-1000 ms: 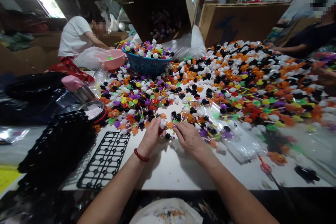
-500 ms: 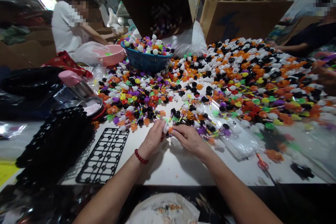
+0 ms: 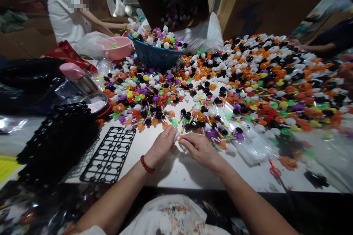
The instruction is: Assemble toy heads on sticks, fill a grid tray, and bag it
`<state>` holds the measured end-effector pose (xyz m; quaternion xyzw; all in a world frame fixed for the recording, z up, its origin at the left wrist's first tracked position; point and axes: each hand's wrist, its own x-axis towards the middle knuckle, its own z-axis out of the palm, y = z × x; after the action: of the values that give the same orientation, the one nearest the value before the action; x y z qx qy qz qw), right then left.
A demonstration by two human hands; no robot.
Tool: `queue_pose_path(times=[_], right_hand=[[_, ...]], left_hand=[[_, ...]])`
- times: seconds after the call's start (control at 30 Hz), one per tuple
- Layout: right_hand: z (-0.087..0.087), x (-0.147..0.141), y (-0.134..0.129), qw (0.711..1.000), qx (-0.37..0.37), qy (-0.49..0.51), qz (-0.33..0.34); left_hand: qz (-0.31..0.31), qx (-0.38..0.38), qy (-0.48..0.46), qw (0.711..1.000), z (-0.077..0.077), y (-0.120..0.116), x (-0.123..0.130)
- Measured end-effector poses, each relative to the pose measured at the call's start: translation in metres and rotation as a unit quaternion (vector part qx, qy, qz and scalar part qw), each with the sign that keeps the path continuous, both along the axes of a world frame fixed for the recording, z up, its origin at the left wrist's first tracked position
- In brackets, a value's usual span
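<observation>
Over the white table, my left hand (image 3: 163,142) is closed on a small white plastic piece (image 3: 177,138), its fingertips pointing away from me. My right hand (image 3: 200,149) pinches a small orange plastic piece (image 3: 180,139) right against the white one. The fingertips of both hands nearly meet, and they partly hide the two pieces. Just beyond lies a loose heap of small coloured toppers (image 3: 154,97) on striped sticks, in white, orange, black, purple and green. A black plastic grid tray (image 3: 109,155) lies flat to the left of my left hand.
Stacked black grids (image 3: 59,143) stand at left, near a pink-lidded steel flask (image 3: 79,77). A blue basket (image 3: 157,55) of toppers sits at the back. Clear plastic bags (image 3: 252,147) and red-handled scissors (image 3: 275,170) lie at right. Co-workers sit at far left and far right.
The view has tilted slightly down and shifted left. Both hands stay together on the small white and orange pieces, with the fingers changed only a little.
</observation>
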<state>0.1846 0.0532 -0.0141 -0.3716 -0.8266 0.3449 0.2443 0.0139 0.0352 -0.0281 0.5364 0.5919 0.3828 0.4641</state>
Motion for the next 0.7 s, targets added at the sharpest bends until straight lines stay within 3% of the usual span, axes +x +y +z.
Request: queue_pose_path(times=[0.1, 0.27, 0.33, 0.4, 0.47, 0.53, 0.6, 0.7], right_hand=[[-0.009, -0.005, -0.004, 0.999, 0.01, -0.035, -0.025], [-0.015, 0.02, 0.011, 0.998, 0.013, -0.005, -0.061], [-0.01, 0.04, 0.026, 0.987, 0.086, -0.026, -0.131], [-0.002, 0.053, 0.041, 0.952, 0.193, -0.092, -0.218], [0.006, 0.049, 0.054, 0.917, 0.265, -0.162, -0.25], [0.009, 0.024, 0.066, 0.92, 0.271, -0.206, -0.197], [0.006, -0.016, 0.079, 0.934, 0.24, -0.245, -0.1], [-0.007, -0.079, 0.105, 0.931, 0.193, -0.309, -0.009]], left_hand=[[-0.003, 0.048, 0.051, 0.998, -0.012, -0.008, 0.01], [0.018, 0.025, -0.004, 1.0, -0.024, -0.004, 0.007], [0.066, 0.038, 0.047, 0.996, -0.021, 0.01, -0.006], [0.104, 0.071, 0.147, 0.981, -0.017, 0.03, -0.021], [0.11, 0.119, 0.243, 0.956, -0.014, 0.053, -0.036], [0.109, 0.164, 0.311, 0.93, -0.012, 0.077, -0.047], [0.09, 0.182, 0.356, 0.912, -0.008, 0.102, -0.051], [0.006, 0.199, 0.402, 0.894, 0.001, 0.142, -0.046]])
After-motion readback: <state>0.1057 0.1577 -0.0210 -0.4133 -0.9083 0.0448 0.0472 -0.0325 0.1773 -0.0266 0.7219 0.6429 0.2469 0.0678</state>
